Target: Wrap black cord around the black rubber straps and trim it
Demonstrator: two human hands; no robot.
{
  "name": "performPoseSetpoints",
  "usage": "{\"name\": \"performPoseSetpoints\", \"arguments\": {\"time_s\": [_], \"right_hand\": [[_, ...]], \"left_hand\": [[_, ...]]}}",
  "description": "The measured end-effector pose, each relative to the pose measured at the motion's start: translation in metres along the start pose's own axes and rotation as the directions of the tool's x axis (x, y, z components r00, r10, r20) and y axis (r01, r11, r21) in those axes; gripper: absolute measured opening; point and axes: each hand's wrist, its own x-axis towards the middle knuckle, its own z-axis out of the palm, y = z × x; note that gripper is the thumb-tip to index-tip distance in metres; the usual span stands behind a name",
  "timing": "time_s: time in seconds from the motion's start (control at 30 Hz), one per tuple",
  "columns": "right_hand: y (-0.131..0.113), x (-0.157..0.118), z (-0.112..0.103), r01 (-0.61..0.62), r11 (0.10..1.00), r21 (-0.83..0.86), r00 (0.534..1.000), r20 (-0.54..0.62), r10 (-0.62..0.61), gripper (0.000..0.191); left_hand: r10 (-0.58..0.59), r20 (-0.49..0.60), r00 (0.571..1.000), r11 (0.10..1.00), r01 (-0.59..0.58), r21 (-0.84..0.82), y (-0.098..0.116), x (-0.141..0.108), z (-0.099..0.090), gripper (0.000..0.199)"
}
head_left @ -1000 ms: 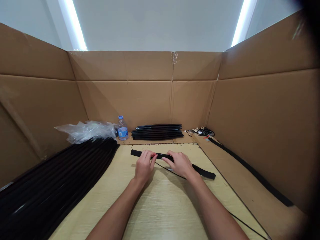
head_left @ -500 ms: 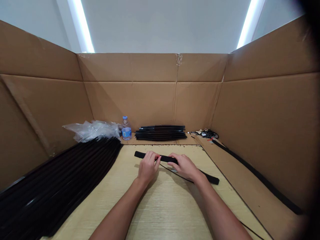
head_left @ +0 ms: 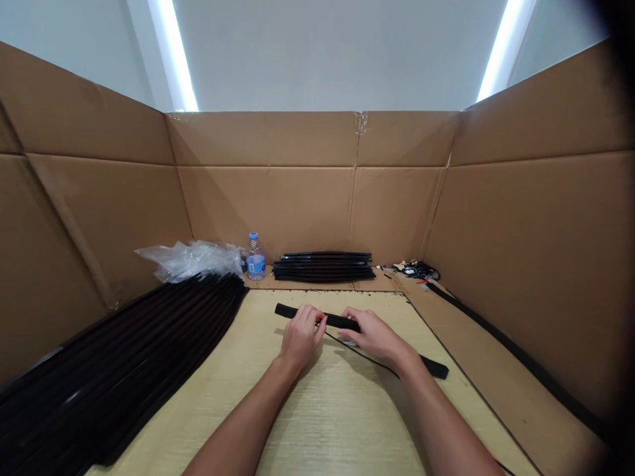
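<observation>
Black flexible strip (head_left: 337, 321) is lying across the middle of a pale wood-grain desk (head_left: 317, 423), slanting down toward the right edge, with a thin black cord (head_left: 367, 357) running just beside it. The person's left hand (head_left: 301, 337) is closing around the strip near its left end, and the right hand (head_left: 374, 338) is holding it further along, fingers curled over the top. A long pile of black strips (head_left: 124, 337) is lying along the left edge. Beyond the far edge, a shorter black stack (head_left: 323, 266) is sitting near a clear plastic water bottle (head_left: 256, 258) and crumpled clear film (head_left: 191, 261), with brown cardboard walls (head_left: 268, 198) standing behind.
</observation>
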Motion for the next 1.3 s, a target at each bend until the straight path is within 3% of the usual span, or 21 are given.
{"name": "performPoseSetpoints", "arguments": {"time_s": [0.37, 0.6, 0.93, 1.3], "right_hand": [[0.003, 0.000, 0.001, -0.023, 0.974, -0.224, 0.997, 0.060, 0.038, 0.023], [-0.005, -0.001, 0.000, -0.044, 0.979, -0.200, 0.999, -0.008, 0.044, 0.051], [-0.002, 0.001, 0.000, -0.005, 0.988, -0.157, 1.000, 0.000, 0.005, 0.059], [-0.007, -0.001, 0.001, -0.079, 0.980, -0.185, 0.995, -0.077, 0.066, 0.059]], "left_hand": [[0.044, 0.033, 0.999, 0.999, -0.045, 0.031, 0.004, 0.000, 0.003, 0.007], [0.059, 0.010, 0.998, 0.997, -0.060, 0.053, 0.005, 0.000, 0.004, 0.009], [0.003, -0.017, 1.000, 1.000, -0.002, 0.013, 0.010, 0.000, 0.004, 0.008], [-0.004, -0.022, 1.000, 1.000, 0.004, 0.010, 0.009, -0.002, 0.006, 0.008]]}}
